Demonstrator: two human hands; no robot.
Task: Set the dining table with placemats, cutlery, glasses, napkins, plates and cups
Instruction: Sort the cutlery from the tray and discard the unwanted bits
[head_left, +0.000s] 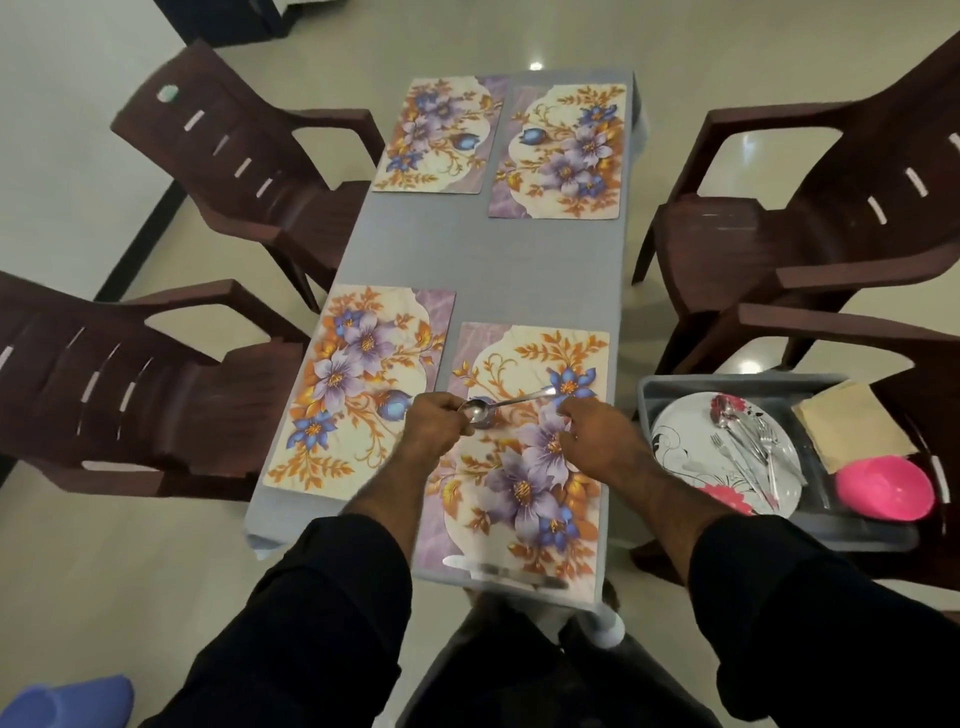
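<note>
Several floral placemats lie on the grey table. Above the near right placemat, my left hand and my right hand hold a steel spoon between them. The left hand pinches its bowl end and the right hand pinches its handle end. A knife lies along that placemat's near edge. The near left placemat and both far placemats are bare.
A grey tray on the chair at the right holds a floral plate with forks and spoons, tan napkins and a pink bowl. Brown plastic chairs stand on both sides of the table.
</note>
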